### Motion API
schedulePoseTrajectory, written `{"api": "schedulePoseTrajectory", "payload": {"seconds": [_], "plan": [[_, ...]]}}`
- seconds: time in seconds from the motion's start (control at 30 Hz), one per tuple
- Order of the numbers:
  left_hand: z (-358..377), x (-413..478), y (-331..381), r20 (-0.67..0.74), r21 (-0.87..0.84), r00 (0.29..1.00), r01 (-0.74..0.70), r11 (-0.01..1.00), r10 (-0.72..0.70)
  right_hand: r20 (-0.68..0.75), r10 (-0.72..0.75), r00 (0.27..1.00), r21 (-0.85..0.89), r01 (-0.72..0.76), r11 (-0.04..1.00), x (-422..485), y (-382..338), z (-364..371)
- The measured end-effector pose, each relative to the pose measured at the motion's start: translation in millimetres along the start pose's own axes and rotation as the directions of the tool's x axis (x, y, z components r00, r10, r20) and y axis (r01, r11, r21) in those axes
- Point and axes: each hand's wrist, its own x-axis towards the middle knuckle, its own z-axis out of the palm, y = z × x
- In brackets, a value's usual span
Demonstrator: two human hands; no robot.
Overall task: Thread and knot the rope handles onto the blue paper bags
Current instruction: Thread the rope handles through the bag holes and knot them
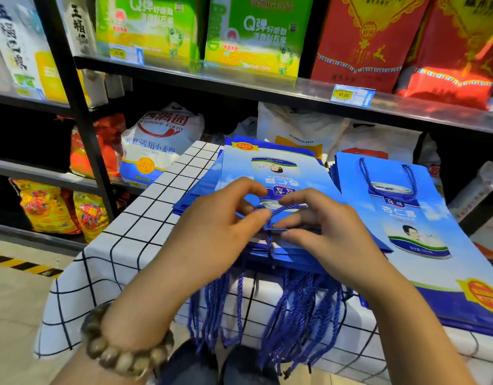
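Note:
A stack of flat blue paper bags point(270, 168) lies on the checked tablecloth point(134, 237) in the middle. At the stack's near edge both hands meet over a blue rope handle point(284, 209). My left hand point(223, 218) pinches the rope between thumb and forefinger. From the right, my right hand point(317, 220) pinches the same rope, its other fingers resting on the top bag's edge. A bundle of loose blue ropes point(267, 309) hangs over the table's front edge. To the right lies a second pile of bags point(423, 237) whose top bag has a rope handle point(387, 179) fitted.
Black shop shelves point(78, 112) stand behind and to the left, filled with rice and flour sacks point(156, 143). A price tag point(351, 96) hangs on the upper shelf's edge. Yellow and black floor tape point(23, 263) runs at the left. My knees show below the table.

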Motion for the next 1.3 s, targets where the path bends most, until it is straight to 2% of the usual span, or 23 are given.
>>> {"api": "schedulePoseTrajectory", "payload": {"seconds": [0.1, 0.2, 0.3, 0.4, 0.47, 0.57, 0.63, 0.67, 0.77, 0.83, 0.87, 0.93, 1.0, 1.07, 1.13, 1.17, 1.23, 1.3], "plan": [[9.0, 11.9, 1.0, 0.027, 0.140, 0.999, -0.023, 0.990, 0.020, -0.013, -0.003, 1.000, -0.005, 0.003, 1.000, -1.7, -0.6, 0.9], [9.1, 26.0, -2.1, -0.060, 0.211, 0.998, 0.012, 0.977, 0.001, -0.026, -0.011, 1.000, -0.025, 0.010, 1.000, -6.2, 0.9, 1.8], [-4.9, 43.8, -17.0, -0.196, 0.171, 0.979, 0.095, 0.981, -0.061, -0.022, -0.005, 1.000, -0.062, 0.003, 0.998, -11.6, 4.2, -0.4], [-7.3, 45.3, -26.2, -0.201, 0.160, 0.977, 0.110, 0.981, -0.077, 0.025, -0.071, 0.997, -0.192, 0.074, 0.979, -17.0, -2.2, -1.0], [-3.1, 42.9, -27.4, -0.224, 0.151, 0.973, 0.084, 0.985, -0.049, 0.090, -0.106, 0.990, -0.432, 0.135, 0.892, -17.2, -11.1, 5.5], [-5.5, 39.5, -23.2, -0.259, 0.106, 0.966, 0.048, 0.993, -0.019, 0.147, -0.210, 0.967, -0.733, 0.249, 0.632, -12.8, -17.0, 25.6], [-11.4, 35.5, -18.6, -0.249, 0.064, 0.968, 0.031, 0.997, -0.014, 0.123, -0.286, 0.950, -0.775, 0.272, 0.570, -11.6, -18.5, 30.5], [-14.6, 32.0, -17.4, -0.266, 0.049, 0.964, 0.021, 0.999, -0.007, 0.114, -0.288, 0.951, -0.769, 0.268, 0.580, -10.8, -21.8, 27.5], [-20.2, 17.5, -10.6, -0.475, -0.015, 0.880, -0.044, 0.999, 0.032, 0.057, -0.234, 0.970, -0.660, 0.213, 0.721, -7.2, -29.5, 7.3], [-14.7, 8.0, -2.2, -0.538, -0.135, 0.843, -0.095, 0.986, 0.008, -0.033, -0.257, 0.966, -0.585, 0.190, 0.788, -2.1, -31.2, -6.2], [-8.1, 3.5, 2.1, -0.508, -0.197, 0.861, -0.115, 0.974, -0.001, -0.095, -0.261, 0.961, -0.546, 0.170, 0.821, 2.2, -33.8, -10.9], [8.2, -3.5, 10.9, -0.358, -0.272, 0.934, -0.129, 0.953, 0.024, -0.246, -0.296, 0.923, -0.479, 0.150, 0.865, 10.6, -38.1, -18.1], [21.5, -6.5, 19.7, -0.150, -0.277, 0.985, -0.120, 0.953, 0.081, -0.442, -0.325, 0.836, -0.372, 0.159, 0.915, 15.7, -42.8, -20.0], [31.0, -6.0, 25.4, 0.021, -0.163, 0.985, -0.166, 0.973, 0.172, -0.638, -0.290, 0.713, -0.169, 0.238, 0.957, 16.6, -51.3, -24.6], [33.3, -4.1, 31.6, 0.088, -0.082, 0.967, -0.231, 0.970, 0.238, -0.773, -0.149, 0.617, 0.119, 0.372, 0.921, 14.7, -56.1, -31.4], [32.7, -2.9, 33.3, 0.086, -0.056, 0.963, -0.250, 0.967, 0.254, -0.800, -0.032, 0.600, 0.282, 0.422, 0.861, 14.0, -56.5, -34.6], [28.4, 1.3, 31.8, 0.025, 0.026, 0.968, -0.250, 0.968, 0.249, -0.712, 0.221, 0.667, 0.602, 0.416, 0.682, 13.1, -51.6, -36.4], [21.2, 6.5, 24.8, -0.026, 0.209, 0.965, -0.250, 0.945, 0.261, -0.576, 0.357, 0.736, 0.753, 0.306, 0.583, 9.3, -39.0, -31.1]]}}
